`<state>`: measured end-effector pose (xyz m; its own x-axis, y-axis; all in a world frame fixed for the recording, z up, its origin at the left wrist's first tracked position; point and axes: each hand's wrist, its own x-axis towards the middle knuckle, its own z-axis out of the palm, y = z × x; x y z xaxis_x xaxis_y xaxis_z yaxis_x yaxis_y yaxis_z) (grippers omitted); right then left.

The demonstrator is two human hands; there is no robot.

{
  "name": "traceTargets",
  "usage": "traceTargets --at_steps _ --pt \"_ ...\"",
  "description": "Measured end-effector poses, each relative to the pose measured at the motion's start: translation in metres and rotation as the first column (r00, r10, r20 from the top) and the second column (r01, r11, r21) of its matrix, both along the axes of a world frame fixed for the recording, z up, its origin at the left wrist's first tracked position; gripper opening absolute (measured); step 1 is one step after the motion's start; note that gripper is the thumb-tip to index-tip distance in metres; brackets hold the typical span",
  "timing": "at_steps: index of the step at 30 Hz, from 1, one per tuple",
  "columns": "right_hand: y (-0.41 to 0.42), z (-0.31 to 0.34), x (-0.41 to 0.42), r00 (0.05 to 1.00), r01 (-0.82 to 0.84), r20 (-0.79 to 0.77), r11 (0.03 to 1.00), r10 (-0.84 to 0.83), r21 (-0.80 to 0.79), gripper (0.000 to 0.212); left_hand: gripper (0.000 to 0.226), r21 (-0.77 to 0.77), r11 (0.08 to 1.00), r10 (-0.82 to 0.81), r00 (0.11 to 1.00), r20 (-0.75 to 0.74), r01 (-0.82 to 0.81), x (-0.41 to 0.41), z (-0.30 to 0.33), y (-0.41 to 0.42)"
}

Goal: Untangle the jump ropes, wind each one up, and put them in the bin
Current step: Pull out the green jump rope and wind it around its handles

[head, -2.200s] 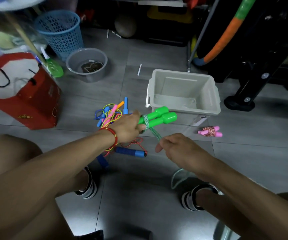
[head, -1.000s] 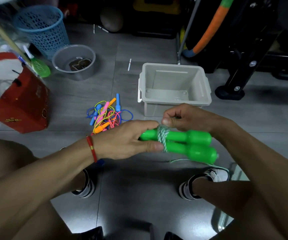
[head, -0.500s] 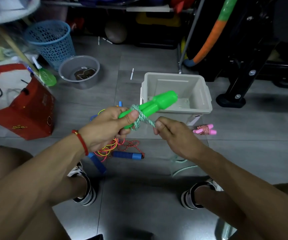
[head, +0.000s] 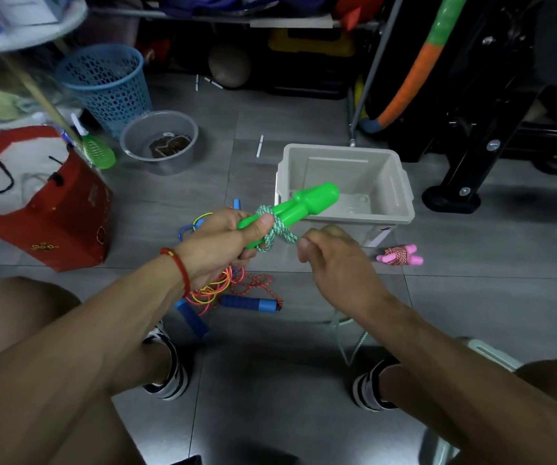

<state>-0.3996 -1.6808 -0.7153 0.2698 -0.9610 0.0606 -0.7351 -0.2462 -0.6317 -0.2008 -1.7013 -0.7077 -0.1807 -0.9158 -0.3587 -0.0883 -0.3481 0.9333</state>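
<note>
Head view: left hand (head: 223, 245) clamps paired green handles (head: 299, 206), thumb pinning green-white cord (head: 275, 231) wraps; right hand (head: 332, 263) pinches cord tail taut, fingers curled together. Handles held above floor, near grey bin (head: 404, 196); long axis runs lower left to upper right, free ends toward bin. Risk: tail slackens or thumb lifts, wraps likely unwind; trailing cord may snag tangled ropes (head: 223, 290) below.

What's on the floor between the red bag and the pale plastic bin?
In the head view, a tangle of coloured jump ropes lies between the red bag and pale plastic bin.
</note>
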Motion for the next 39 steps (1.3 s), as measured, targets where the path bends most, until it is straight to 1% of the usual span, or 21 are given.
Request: traceTargets --at_steps 2,4,7,11,13,17,18,20,22,23,27,29,30,32,33,34,35,36,37,38,39 --pt "-0.002 0.001 0.001 0.983 0.066 0.154 0.97 -0.104 0.234 0.034 0.034 -0.046 0.999 0.005 0.995 0.098 -0.001 -0.002 -0.004 0.0" --pt "0.0 0.003 0.005 0.907 0.121 0.309 0.881 -0.286 0.458 0.037 0.037 -0.124 0.992 0.004 0.976 0.217 0.024 -0.005 -0.007 0.0" --pt "0.004 0.01 0.013 0.783 0.141 0.391 0.751 -0.483 0.645 0.034 0.04 -0.24 0.967 0.018 0.913 0.407 0.088 -0.009 -0.011 -0.001" --pt "0.002 0.027 0.017 0.753 0.205 0.39 0.752 -0.53 0.626 0.03 0.035 -0.429 0.873 0.121 0.748 0.653 0.233 -0.016 -0.006 -0.001" --pt "-0.002 0.033 0.017 0.742 0.25 0.386 0.761 -0.548 0.599 0.038 0.036 -0.521 0.813 0.208 0.707 0.676 0.26 -0.022 -0.006 0.0" --pt "-0.007 0.039 0.015 0.717 0.312 0.391 0.767 -0.578 0.561 0.044 0.029 -0.657 0.691 0.298 0.709 0.638 0.301 -0.037 -0.008 0.0" --pt "-0.009 0.038 0.015 0.715 0.331 0.401 0.782 -0.573 0.528 0.045 0.03 -0.684 0.638 0.333 0.673 0.66 0.354 -0.041 -0.01 0.001" --pt "-0.014 0.035 0.014 0.693 0.377 0.425 0.795 -0.583 0.476 0.047 0.032 -0.671 0.562 0.414 0.537 0.735 0.484 -0.047 -0.014 0.003" --pt "-0.017 0.03 0.014 0.667 0.399 0.442 0.789 -0.6 0.468 0.053 0.03 -0.653 0.55 0.478 0.446 0.757 0.521 -0.052 -0.017 0.007" --pt "-0.017 0.029 0.014 0.662 0.402 0.449 0.79 -0.599 0.463 0.055 0.029 -0.656 0.556 0.489 0.437 0.755 0.511 -0.054 -0.019 0.008" --pt "-0.02 0.029 0.011 0.642 0.394 0.471 0.787 -0.605 0.474 0.044 0.029 -0.657 0.591 0.445 0.489 0.75 0.468 -0.059 -0.02 0.016" --pt "-0.02 0.033 0.009 0.658 0.375 0.456 0.786 -0.599 0.491 0.043 0.032 -0.673 0.642 0.357 0.634 0.686 0.368 -0.062 -0.01 0.025" --pt "-0.02 0.035 0.007 0.675 0.363 0.448 0.793 -0.586 0.489 0.045 0.03 -0.665 0.697 0.311 0.721 0.619 0.27 -0.062 -0.002 0.029" --pt "-0.02 0.034 0.004 0.705 0.327 0.48 0.839 -0.523 0.434 0.058 0.022 -0.585 0.808 0.256 0.85 0.461 0.075 -0.056 0.008 0.024" --pt "-0.019 0.035 0.003 0.723 0.285 0.507 0.872 -0.469 0.398 0.064 0.02 -0.501 0.865 0.242 0.899 0.365 -0.029 -0.05 0.011 0.018" --pt "-0.018 0.036 0.002 0.741 0.222 0.538 0.904 -0.4 0.366 0.065 0.022 -0.363 0.926 0.206 0.946 0.249 -0.106 -0.042 0.015 0.012" --pt "-0.017 0.037 0.001 0.752 0.133 0.581 0.935 -0.312 0.329 0.063 0.027 -0.176 0.978 0.126 0.99 0.068 -0.112 -0.035 0.021 0.007" --pt "-0.015 0.039 0.0 0.751 0.02 0.624 0.953 -0.214 0.302 0.055 0.034 0.016 0.999 0.037 0.986 -0.163 -0.035 -0.03 0.025 0.004" --pt "-0.015 0.04 -0.002 0.744 -0.088 0.655 0.952 -0.133 0.294 0.044 0.039 0.146 0.985 -0.035 0.932 -0.36 0.093 -0.025 0.028 0.003" --pt "-0.016 0.042 -0.004 0.744 -0.173 0.665 0.942 -0.067 0.289 0.033 0.04 0.183 0.965 -0.085 0.884 -0.46 0.188 -0.023 0.032 0.005" --pt "-0.018 0.042 -0.007 0.754 -0.224 0.657 0.934 -0.014 0.278 0.029 0.038 0.166 0.959 -0.127 0.871 -0.474 0.23 -0.022 0.033 0.006"
